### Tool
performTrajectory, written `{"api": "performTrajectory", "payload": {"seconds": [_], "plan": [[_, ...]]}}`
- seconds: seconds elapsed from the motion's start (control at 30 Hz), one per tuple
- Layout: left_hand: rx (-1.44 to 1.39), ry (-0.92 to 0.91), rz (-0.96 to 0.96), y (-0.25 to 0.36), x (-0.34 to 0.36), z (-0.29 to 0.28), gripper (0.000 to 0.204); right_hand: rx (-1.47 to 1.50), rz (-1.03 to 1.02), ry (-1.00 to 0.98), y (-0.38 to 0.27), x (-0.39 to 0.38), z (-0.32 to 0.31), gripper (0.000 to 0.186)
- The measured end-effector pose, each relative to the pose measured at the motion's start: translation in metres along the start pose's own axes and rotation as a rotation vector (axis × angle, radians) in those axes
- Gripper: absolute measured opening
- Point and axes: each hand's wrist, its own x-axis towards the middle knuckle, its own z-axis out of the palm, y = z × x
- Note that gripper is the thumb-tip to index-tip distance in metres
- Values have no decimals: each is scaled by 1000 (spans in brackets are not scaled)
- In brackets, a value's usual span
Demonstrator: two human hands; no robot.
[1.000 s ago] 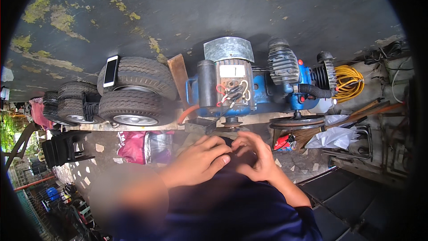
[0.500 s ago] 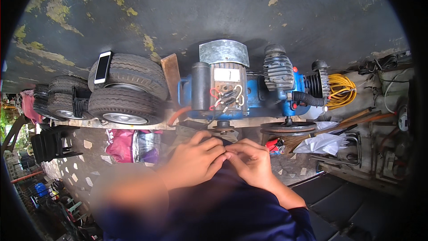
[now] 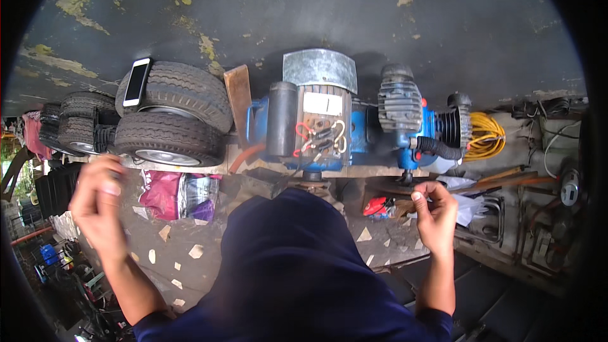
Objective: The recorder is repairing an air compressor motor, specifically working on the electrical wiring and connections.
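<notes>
My left hand [image 3: 98, 206] is out at the left, raised near the tyres; its fingers look curled but motion smears them. On the right side, my right hand [image 3: 437, 218] is closed in a pinch, thumb against the bent forefinger, near the compressor's pulley wheel. Whatever lies in that pinch, if anything, is too small to make out. Between the hands and beyond them stands a blue air compressor with an electric motor [image 3: 323, 128], a black cylinder [image 3: 282, 119], loose red and white wires and a finned pump head [image 3: 400, 102].
A phone [image 3: 137, 82] rests on stacked tyres [image 3: 171, 139] at the left. Pink and purple bags [image 3: 163, 196] lie on the floor. At the right are a coiled yellow hose [image 3: 484, 134], a red package [image 3: 378, 206], sticks and metal frames. A dark wall rises behind.
My hands were together at the middle, fingertips touching. They have moved wide apart, the left one to the left and the right one to the right. The view has shifted slightly.
</notes>
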Motion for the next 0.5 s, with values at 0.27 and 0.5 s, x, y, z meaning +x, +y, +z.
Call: {"api": "performTrajectory", "payload": {"seconds": [0.27, 0.5], "plan": [[11, 100, 274, -6, 22, 151, 46, 63, -459, -297, -83, 89, 107, 8], [344, -248, 229, 9, 16, 213, 32, -120, -317, -513, -82, 129, 130, 14]]}}
